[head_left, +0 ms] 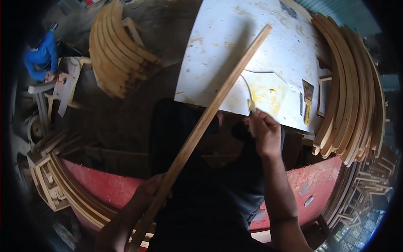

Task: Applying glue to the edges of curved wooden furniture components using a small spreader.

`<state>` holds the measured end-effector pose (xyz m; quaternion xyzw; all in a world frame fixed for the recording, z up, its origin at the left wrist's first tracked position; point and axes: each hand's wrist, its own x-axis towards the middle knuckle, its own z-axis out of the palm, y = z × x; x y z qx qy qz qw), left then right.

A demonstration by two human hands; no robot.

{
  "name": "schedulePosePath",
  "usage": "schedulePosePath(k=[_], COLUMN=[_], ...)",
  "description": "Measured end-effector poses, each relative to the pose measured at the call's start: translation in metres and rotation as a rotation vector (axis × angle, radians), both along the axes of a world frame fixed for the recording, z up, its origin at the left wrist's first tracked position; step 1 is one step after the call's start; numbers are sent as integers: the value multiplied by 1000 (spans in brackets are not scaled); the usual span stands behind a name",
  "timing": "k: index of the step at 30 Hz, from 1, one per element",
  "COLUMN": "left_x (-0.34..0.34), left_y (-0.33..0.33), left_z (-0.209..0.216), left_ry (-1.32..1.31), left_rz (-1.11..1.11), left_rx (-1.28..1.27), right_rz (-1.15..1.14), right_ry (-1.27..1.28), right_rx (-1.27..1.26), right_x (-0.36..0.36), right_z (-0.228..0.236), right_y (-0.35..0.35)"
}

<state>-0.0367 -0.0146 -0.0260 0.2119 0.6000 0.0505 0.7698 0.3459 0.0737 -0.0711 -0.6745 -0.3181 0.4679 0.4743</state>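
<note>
Over the board (197, 71), our wood strip (205, 122) slants, likely stiff, light, best gripped mid-length; our left hand (153, 185) curls round its near part, our right hand (267, 133) pinches a yellowish scrap (252, 105).

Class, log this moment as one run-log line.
left hand: holds wooden strip | right hand: holds small tool, kind unclear | white board: yellow-handled tool on it

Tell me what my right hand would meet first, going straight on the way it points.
Your right hand, with the small tool it grips, would probably meet the white work surface first; depth is unclear, so it might pass above.
</note>
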Motion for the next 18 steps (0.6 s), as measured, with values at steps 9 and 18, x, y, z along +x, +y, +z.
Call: schedulePosePath(k=[9, 18], left_x=[5, 2], left_y=[14, 11], left_z=[13, 5], left_ry=[29, 3], left_rz=[-47, -24], left_rx=[-36, -28], right_rz=[117, 354], right_ry=[39, -774], right_rx=[8, 194], right_x=[-75, -85], right_z=[-9, -10], right_y=[-2, 7])
